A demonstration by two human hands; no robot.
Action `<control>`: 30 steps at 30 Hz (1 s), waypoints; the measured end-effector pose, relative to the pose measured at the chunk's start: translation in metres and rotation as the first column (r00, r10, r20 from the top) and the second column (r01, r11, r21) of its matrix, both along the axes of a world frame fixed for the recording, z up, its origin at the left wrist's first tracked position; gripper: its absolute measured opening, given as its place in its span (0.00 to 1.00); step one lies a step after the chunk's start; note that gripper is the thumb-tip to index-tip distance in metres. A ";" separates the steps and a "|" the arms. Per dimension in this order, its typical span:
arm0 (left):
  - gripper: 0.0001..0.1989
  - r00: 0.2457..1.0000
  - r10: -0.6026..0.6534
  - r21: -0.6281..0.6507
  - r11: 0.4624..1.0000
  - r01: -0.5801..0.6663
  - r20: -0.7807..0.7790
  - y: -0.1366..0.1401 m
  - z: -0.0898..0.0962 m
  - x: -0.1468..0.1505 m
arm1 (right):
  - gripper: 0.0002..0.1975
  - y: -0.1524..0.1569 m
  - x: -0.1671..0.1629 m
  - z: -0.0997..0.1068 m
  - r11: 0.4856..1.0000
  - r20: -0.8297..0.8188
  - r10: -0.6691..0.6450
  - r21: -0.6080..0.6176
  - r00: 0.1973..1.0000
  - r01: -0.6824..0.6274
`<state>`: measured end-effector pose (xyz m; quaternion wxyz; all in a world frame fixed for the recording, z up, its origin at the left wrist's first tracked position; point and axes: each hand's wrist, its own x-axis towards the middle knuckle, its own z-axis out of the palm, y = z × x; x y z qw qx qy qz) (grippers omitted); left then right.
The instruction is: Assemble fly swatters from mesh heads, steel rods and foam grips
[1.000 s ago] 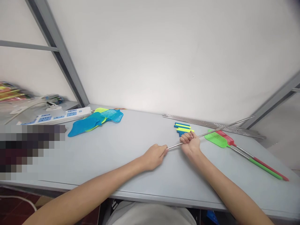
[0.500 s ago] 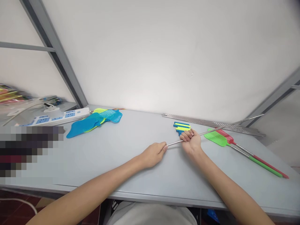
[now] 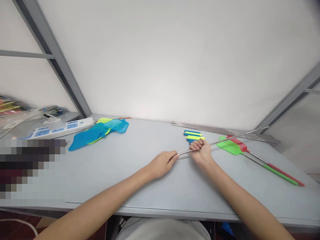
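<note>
A thin metal rod [image 3: 231, 137] slants up to the right above the grey table. My left hand [image 3: 163, 164] is closed around its lower left end, which is hidden in the fist. Further along, my right hand [image 3: 201, 151] has its fingers curled round the rod, palm turned up. Just behind the right hand lie several blue and yellow handle grips [image 3: 193, 136]. To the right, a green fly swatter [image 3: 229, 145] and a red fly swatter [image 3: 240, 144] lie side by side under the rod's far part.
Several metal rods [image 3: 222, 131] lie along the wall at the back right. Blue and yellow swatter heads [image 3: 87, 135] are piled at the left, beside a white power strip [image 3: 72, 126]. Grey frame posts [image 3: 65, 71] stand at both sides. A blurred patch covers the far left.
The rod's far right tip now sits further left and slightly lower. Both hands keep their hold on the rod. The whole view has shifted slightly.
</note>
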<state>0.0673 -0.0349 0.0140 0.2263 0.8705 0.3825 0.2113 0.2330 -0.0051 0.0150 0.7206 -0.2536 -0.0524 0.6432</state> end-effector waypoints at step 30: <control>0.14 1.000 -0.009 -0.046 0.999 0.008 -0.020 0.006 -0.001 0.003 | 0.10 0.022 0.031 0.007 0.960 -0.158 -0.038 -0.281 0.987 -0.008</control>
